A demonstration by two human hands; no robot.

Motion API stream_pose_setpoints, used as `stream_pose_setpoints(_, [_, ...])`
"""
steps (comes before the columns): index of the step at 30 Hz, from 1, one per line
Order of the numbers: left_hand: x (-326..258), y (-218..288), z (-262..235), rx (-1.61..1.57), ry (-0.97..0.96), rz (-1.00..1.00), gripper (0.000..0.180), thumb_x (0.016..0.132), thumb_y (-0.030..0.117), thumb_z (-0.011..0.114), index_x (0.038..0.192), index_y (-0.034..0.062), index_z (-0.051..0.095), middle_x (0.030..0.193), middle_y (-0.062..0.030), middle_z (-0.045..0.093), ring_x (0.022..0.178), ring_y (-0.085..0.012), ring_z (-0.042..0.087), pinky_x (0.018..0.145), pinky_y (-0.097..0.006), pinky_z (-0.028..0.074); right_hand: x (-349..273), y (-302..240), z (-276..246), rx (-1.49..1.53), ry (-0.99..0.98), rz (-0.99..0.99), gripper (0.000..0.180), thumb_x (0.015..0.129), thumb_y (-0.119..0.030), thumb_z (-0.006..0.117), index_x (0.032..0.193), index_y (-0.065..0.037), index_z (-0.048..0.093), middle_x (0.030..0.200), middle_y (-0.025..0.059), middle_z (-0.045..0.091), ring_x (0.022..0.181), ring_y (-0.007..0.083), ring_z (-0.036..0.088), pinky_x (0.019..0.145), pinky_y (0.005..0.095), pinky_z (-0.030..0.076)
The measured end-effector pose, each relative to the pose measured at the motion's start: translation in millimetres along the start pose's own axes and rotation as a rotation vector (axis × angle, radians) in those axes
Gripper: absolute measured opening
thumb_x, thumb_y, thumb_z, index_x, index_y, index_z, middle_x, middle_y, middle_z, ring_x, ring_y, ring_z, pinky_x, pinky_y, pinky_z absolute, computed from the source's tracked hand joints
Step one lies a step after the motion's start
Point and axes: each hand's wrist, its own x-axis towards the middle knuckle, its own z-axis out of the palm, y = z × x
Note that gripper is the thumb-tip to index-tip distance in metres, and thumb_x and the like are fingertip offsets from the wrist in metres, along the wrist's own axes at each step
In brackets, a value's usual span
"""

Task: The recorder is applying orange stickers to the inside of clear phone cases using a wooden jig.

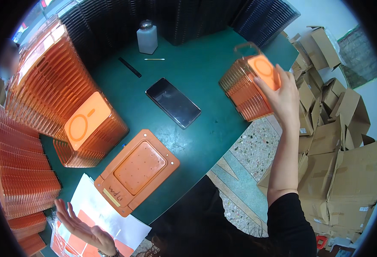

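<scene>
My right hand (284, 97) is raised at the right edge of the green table (197, 73) and grips an orange phone case (264, 70) on top of a short stack of orange cases (244, 92). My left hand (83, 229) hovers open, palm up, over a clear bag of orange pieces (111, 222) at the lower left. An orange rectangular jig (136, 171) lies flat between the two hands. A dark smartphone (173, 103) lies face up in the middle of the table.
Long curved stacks of orange cases (47, 85) fill the left side, one (87, 132) topped by a case with a ring mark. A white pump bottle (147, 37), a black stick (129, 67) and a swab (154, 59) lie at the back. Cardboard boxes (338, 162) pile up on the right.
</scene>
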Motion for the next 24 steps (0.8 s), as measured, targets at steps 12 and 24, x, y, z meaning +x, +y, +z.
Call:
stream_pose_setpoints(12, [-50,-90,-99,0.103,-0.316,-0.441,0.038,0.102,0.005,0.048,0.138,0.0003,0.056,0.139,-0.0176,0.061,0.138,-0.0332,0.049,0.117,-0.045,0.034,-19,19,-1,-0.019,-0.214,-0.213,0.067,0.089,-0.046,0.074,0.132,0.004,0.059,0.131,0.0217,0.061,0.118,0.0334,0.061,0.103,0.0403,0.046])
stream_pose_setpoints(24, [-72,-123,-78,-0.019,-0.466,-0.276,0.034,0.100,0.010,0.054,0.133,0.0103,0.065,0.147,-0.0090,0.056,0.146,-0.0375,0.039,0.122,-0.052,0.023,-328,-321,5,1.052,-0.907,-1.394,0.019,0.080,-0.010,0.063,0.095,0.001,0.060,0.092,0.0119,0.056,0.092,0.0262,0.055,0.077,0.0354,0.047])
